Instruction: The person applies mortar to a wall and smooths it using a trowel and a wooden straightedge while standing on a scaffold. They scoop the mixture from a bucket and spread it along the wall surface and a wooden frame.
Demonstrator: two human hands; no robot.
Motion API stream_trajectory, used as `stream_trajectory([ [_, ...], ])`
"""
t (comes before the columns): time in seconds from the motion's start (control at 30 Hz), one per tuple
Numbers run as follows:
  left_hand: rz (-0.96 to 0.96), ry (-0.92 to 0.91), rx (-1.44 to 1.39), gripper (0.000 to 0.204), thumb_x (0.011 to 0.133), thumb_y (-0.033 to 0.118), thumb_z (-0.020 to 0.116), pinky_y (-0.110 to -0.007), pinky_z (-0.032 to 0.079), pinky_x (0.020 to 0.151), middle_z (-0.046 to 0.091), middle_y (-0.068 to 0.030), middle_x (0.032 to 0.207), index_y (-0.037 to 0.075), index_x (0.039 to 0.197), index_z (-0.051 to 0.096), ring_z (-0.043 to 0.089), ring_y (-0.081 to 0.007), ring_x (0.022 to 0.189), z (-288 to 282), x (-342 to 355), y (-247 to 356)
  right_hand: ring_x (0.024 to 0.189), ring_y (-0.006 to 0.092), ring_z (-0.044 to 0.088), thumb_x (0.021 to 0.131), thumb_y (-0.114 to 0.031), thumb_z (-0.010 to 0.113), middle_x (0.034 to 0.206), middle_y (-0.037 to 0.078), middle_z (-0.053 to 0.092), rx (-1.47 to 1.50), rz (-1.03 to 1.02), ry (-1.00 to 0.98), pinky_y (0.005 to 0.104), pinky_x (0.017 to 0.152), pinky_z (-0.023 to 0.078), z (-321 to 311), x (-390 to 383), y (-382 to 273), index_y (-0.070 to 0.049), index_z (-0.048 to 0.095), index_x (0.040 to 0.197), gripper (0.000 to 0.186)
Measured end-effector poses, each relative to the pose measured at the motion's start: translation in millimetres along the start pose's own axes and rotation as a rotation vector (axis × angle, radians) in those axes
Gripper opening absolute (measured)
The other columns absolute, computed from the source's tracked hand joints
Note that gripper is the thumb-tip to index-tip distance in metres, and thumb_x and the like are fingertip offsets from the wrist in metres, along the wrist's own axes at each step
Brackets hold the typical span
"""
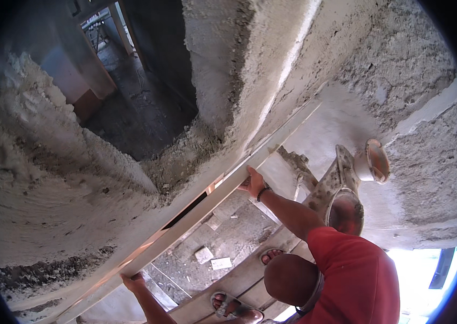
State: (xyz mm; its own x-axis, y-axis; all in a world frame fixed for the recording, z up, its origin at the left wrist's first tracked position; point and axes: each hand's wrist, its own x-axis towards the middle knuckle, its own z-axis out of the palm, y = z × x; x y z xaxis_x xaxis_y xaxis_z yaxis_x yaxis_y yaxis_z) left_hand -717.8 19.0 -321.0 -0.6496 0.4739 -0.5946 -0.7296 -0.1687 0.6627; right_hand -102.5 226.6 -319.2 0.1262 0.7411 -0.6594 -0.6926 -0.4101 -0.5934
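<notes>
Neither of my own hands shows. Below me, a person in a red shirt [355, 272] bends toward the plastered wall, seen from above. Their right hand [253, 182], with a dark band at the wrist, grips a long pale straightedge [193, 220] near its middle. Farther down the same straightedge, another hand [134, 282] holds its lower edge; its forearm leaves the picture at the bottom and seems to be that person's left. The straightedge slants from lower left to upper right along the wall, with a dark gap and orange-lit strip behind it.
A rough-edged opening [142, 124] at upper left shows a dark room. Mortar-smeared pipes [342, 183] with round open ends stand at right. Sandalled feet [226, 306] rest on planks [244, 278]. Below lies a floor [190, 254] with pale broken pieces [204, 255].
</notes>
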Motion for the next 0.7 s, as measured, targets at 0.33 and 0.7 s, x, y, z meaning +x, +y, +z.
stream_trajectory([
  [0.33, 0.018, 0.009, 0.082, 0.048, 0.091, 0.047, 0.045, -0.048, 0.047, 0.090, 0.058, -0.0089, 0.119, 0.012, 0.122, 0.053, 0.056, -0.0298, 0.111, -0.6, 11.1, 3.7, 0.099, 0.0327, 0.061, 0.091, -0.052, 0.043, 0.115, 0.017, 0.054, 0.111, -0.181, 0.038, 0.0525, 0.079, 0.053, 2.2, 26.1, 12.3, -0.006, 0.044, 0.124, 0.056],
  [0.7, 0.044, 0.154, 0.157, 0.048, 0.092, 0.048, 0.040, -0.045, 0.049, 0.090, 0.060, -0.0059, 0.118, 0.013, 0.122, 0.055, 0.057, -0.0275, 0.110, 9.3, 10.0, 11.8, 0.088, 0.0299, 0.064, 0.088, -0.047, 0.047, 0.103, 0.016, 0.059, -0.006, -0.117, 0.028, 0.0518, 0.072, 0.055, 3.1, 17.7, 8.4, -0.001, 0.049, 0.113, 0.052],
])
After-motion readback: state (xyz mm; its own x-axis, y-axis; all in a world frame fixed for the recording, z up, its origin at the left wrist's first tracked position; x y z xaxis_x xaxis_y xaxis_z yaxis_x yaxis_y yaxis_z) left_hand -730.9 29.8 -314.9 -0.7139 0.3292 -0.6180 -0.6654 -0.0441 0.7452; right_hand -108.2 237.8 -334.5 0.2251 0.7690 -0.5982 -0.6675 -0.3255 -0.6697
